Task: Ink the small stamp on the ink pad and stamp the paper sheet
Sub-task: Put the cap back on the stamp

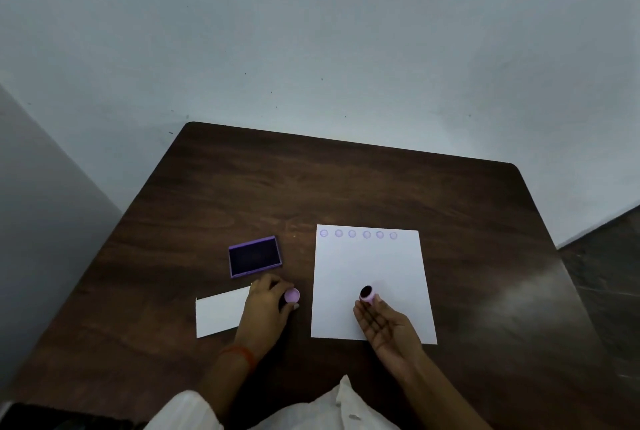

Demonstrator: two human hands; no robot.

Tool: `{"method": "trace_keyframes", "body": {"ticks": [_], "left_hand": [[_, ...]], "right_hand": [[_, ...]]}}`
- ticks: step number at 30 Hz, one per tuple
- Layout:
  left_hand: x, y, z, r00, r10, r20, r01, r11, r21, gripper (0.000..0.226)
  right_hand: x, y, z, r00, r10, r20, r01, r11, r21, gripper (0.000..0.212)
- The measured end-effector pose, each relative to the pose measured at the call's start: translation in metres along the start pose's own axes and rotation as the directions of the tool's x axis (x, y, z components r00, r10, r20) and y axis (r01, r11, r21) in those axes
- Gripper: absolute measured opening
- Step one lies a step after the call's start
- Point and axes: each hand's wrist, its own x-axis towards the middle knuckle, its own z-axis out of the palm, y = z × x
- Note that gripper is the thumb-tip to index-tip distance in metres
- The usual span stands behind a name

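Observation:
A white paper sheet [370, 267] lies on the dark wooden table [346, 180], with a row of several faint purple round prints along its top edge. My right hand [384, 325] is over the sheet's lower part, palm up, and holds the small pink stamp [367, 294] at its fingertips with the dark inked face turned up. My left hand [266, 308] rests on the table left of the sheet and grips a small pink round cap [292, 295]. The open purple ink pad [254, 256] sits just beyond my left hand.
A small white paper slip [218, 315] lies partly under my left wrist. The table stands against a pale wall, with a dark floor at right. White clothing fills the bottom edge. An orange band circles my left wrist.

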Motion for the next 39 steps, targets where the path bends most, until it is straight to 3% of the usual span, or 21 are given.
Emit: {"method": "trace_keyframes", "body": {"ticks": [5,8,10,12,15,17,22,29,35,39], "left_hand": [[-0.003,0.008,-0.005,1.000,0.020,-0.016,-0.021,0.997,-0.079,0.029],[-0.006,0.022,-0.013,0.997,0.035,-0.075,-0.048,0.983,-0.179,0.025],[-0.007,0.032,-0.019,0.995,0.039,-0.096,-0.061,0.970,-0.234,0.023],[-0.008,0.040,-0.025,0.994,0.050,-0.097,-0.074,0.961,-0.268,0.023],[-0.009,0.047,-0.030,0.992,0.052,-0.112,-0.083,0.953,-0.292,0.023],[-0.008,0.049,-0.032,0.991,0.030,-0.129,-0.070,0.946,-0.318,0.021],[-0.006,0.050,-0.035,0.991,-0.034,-0.127,-0.022,0.908,-0.418,0.024],[-0.005,0.047,-0.036,0.987,-0.125,-0.104,0.056,0.861,-0.505,0.032],[-0.005,0.047,-0.041,0.993,-0.081,-0.090,0.025,0.862,-0.507,0.024],[-0.004,0.048,-0.044,0.991,-0.071,-0.116,0.000,0.851,-0.525,0.019]], "right_hand": [[0.000,-0.001,0.008,0.998,-0.059,0.009,0.059,0.993,-0.107,0.017],[-0.003,-0.002,0.028,0.988,-0.151,0.040,0.155,0.932,-0.327,0.014],[-0.008,-0.001,0.048,0.961,-0.263,0.086,0.266,0.790,-0.552,0.010],[-0.011,0.002,0.063,0.900,-0.382,0.211,0.400,0.532,-0.746,0.011],[-0.011,0.005,0.076,0.783,-0.478,0.398,0.535,0.192,-0.822,0.009],[-0.011,0.006,0.081,0.741,-0.495,0.454,0.569,0.105,-0.815,0.018],[-0.013,0.006,0.089,0.723,-0.489,0.487,0.584,0.056,-0.810,0.019],[-0.008,0.005,0.091,0.759,-0.464,0.456,0.555,0.096,-0.826,0.020],[-0.005,0.001,0.091,0.795,-0.440,0.417,0.500,0.085,-0.862,0.021],[-0.005,-0.001,0.089,0.838,-0.394,0.377,0.465,0.155,-0.872,0.026]]}}
